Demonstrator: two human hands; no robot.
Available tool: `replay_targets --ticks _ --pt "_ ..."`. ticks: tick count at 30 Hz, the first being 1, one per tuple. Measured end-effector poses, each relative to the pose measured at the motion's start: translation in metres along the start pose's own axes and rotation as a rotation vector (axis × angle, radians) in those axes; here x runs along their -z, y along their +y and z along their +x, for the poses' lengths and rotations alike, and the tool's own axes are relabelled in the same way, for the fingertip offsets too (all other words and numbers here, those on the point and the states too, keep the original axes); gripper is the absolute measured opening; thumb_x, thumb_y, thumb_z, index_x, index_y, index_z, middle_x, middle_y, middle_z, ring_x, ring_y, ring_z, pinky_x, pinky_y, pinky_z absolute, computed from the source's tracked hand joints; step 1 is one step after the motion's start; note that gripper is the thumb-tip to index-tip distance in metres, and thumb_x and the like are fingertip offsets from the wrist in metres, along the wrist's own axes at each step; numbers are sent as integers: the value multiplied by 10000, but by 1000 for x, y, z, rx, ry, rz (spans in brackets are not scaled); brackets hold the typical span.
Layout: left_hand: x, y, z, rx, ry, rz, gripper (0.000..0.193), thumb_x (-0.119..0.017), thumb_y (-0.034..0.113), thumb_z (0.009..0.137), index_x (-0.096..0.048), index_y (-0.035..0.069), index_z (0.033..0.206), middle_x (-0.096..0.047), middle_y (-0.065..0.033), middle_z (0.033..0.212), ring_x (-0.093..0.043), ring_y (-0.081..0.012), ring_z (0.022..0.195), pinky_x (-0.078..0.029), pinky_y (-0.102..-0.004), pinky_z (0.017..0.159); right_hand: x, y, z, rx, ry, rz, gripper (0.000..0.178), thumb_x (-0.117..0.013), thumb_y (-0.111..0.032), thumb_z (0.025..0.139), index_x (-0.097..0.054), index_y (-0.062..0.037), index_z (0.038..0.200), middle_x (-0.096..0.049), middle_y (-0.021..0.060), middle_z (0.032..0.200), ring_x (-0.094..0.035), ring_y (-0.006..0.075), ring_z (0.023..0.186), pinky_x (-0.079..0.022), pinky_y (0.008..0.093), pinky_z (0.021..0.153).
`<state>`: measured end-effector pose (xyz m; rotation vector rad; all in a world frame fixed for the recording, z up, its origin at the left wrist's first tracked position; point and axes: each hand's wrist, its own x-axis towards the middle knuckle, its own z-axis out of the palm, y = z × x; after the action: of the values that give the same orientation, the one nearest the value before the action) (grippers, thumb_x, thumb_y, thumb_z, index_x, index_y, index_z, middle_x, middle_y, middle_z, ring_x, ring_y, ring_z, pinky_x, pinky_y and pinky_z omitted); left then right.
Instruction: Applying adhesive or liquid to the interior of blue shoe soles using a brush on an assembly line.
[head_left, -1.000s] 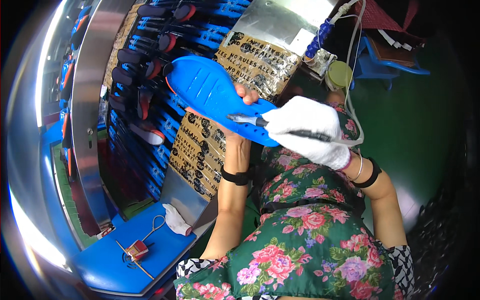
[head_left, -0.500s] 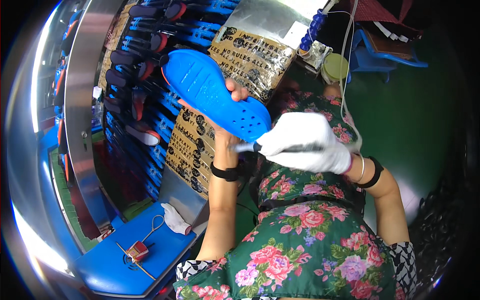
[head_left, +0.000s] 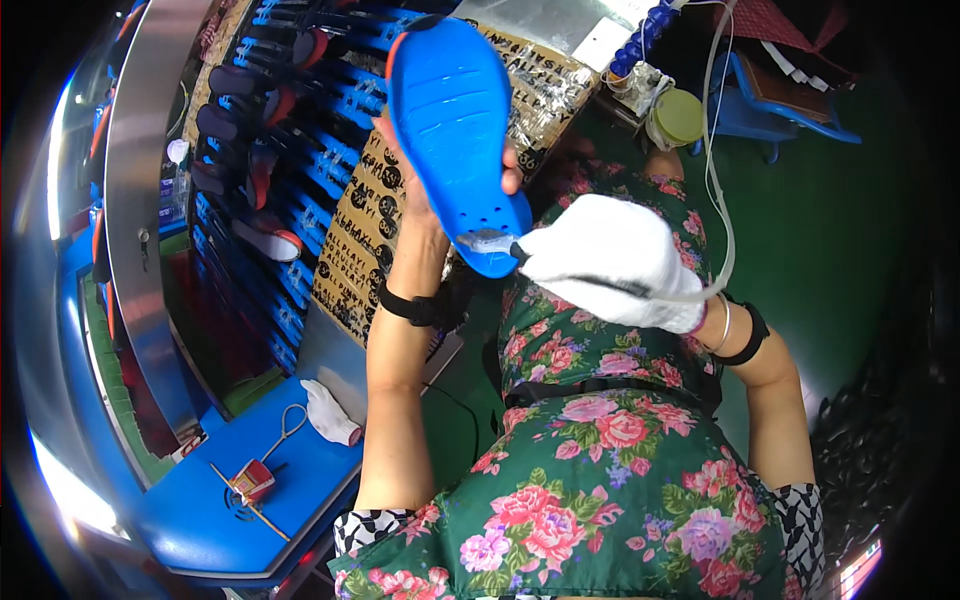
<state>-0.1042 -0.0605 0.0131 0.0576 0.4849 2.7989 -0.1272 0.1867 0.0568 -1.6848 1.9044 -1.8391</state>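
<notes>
While my bare left hand (head_left: 411, 188) curls its fingers around the glossy blue sole-shaped piece (head_left: 455, 130) at twelve o'clock, my white-gloved right hand (head_left: 607, 260) grips a slim, pale-tipped tool (head_left: 489, 243) over its six-o'clock end; a slack left hold could let the tip stray.

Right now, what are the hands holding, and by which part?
Left hand: blue sole, by its edges near mid-length. Gloved right hand: brush-like tool, by its dark handle.

The bare left grip (head_left: 414, 205) is clasping from both sides, left forearm (head_left: 400, 360) pointing forward; the white-fabric-gloved right grip (head_left: 612, 262) is clenching, right forearm (head_left: 770, 370) angling inward.
</notes>
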Motion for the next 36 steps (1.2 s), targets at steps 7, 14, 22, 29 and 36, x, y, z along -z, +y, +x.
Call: replay_targets --ticks 7,14,22,29,36 --pt "15 0 11 173 -22 -1 1326 -405 1003 639 -351 9 1514 -644 -322 1109 -697 -441 890 -598 -528 772 5 9 9 13 -128 228 201 -776 -79 787 -767 -109 986 -737 68 937 -677 249 805 -556 366 675" --pt "28 7 29 85 108 -85 1196 -269 996 713 -485 80 1450 -683 -251 1080 -697 -440 902 -584 -543 808 18 12 11 -484 -22 394 166 -736 -42 851 -770 -8 1011 -759 101 949 -706 187 829 -560 310 764" --pt "14 -11 19 -685 238 -40 459 -439 366 1071 -499 109 1446 -488 -107 1527 -433 -283 1428 -296 -468 1233 15 14 21 -826 545 745 239 -684 27 858 -732 52 1091 -755 121 1011 -656 113 763 -515 233 690" --pt "-20 -52 -62 -347 201 -242 792 -417 729 945 -428 176 1512 -389 -210 1562 -403 -519 1377 -351 -704 1105 3 26 11 -878 605 860 210 -681 7 870 -723 55 1070 -748 139 1008 -669 138 765 -531 247 688" --pt "-14 -100 -62 -239 211 -478 876 -561 415 791 -339 33 1548 -396 -282 1542 -442 -481 1376 -351 -663 1122 0 14 25 -796 469 826 230 -680 35 867 -724 62 1091 -750 133 1013 -676 141 771 -535 244 691"
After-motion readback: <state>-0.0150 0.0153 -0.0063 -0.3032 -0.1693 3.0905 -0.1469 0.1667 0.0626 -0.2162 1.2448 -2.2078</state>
